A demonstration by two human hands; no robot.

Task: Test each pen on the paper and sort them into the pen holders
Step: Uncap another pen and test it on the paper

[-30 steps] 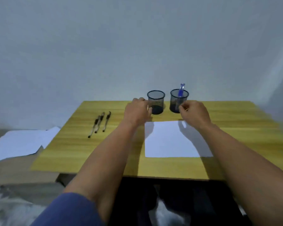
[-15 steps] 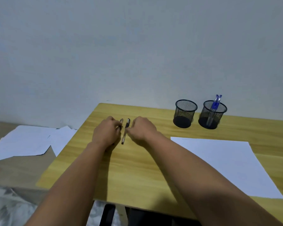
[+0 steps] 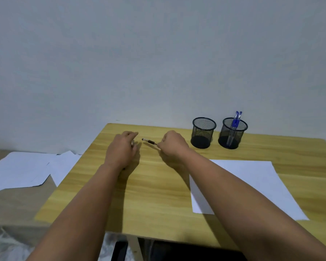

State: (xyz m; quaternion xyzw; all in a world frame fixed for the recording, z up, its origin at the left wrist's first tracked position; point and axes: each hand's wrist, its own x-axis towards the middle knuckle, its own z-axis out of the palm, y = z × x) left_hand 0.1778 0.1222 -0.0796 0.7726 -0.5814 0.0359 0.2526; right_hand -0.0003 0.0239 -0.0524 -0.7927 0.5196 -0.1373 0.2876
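Two black wire-mesh pen holders stand side by side at the far right of the yellow wooden counter (image 3: 158, 194). The left mesh holder (image 3: 203, 135) shows only its dark base inside, while the right mesh holder (image 3: 233, 135) carries two blue-capped pens (image 3: 234, 123) standing nearly upright, caps up and leaning a little to the right. One white sheet of paper (image 3: 256, 183) lies flat on the right half of the counter, nearer than the holders.

Between the two hands there is one dark-gripped pen with a pale barrel (image 3: 150, 142). Its long axis runs roughly left to right, tilted slightly so that the tip end points left and a bit away, and the barrel end runs into the right hand (image 3: 174, 146). That hand's fingers are curled in and pinching the barrel end of this pen.

The left hand (image 3: 123, 148) is just left of the tip, not touching it, palm down with fingers bent. Something small and pale shows at its fingers, but I cannot tell whether it grips it.

Off the counter's left edge, several loose white sheets (image 3: 24, 170) lie overlapping on the floor.
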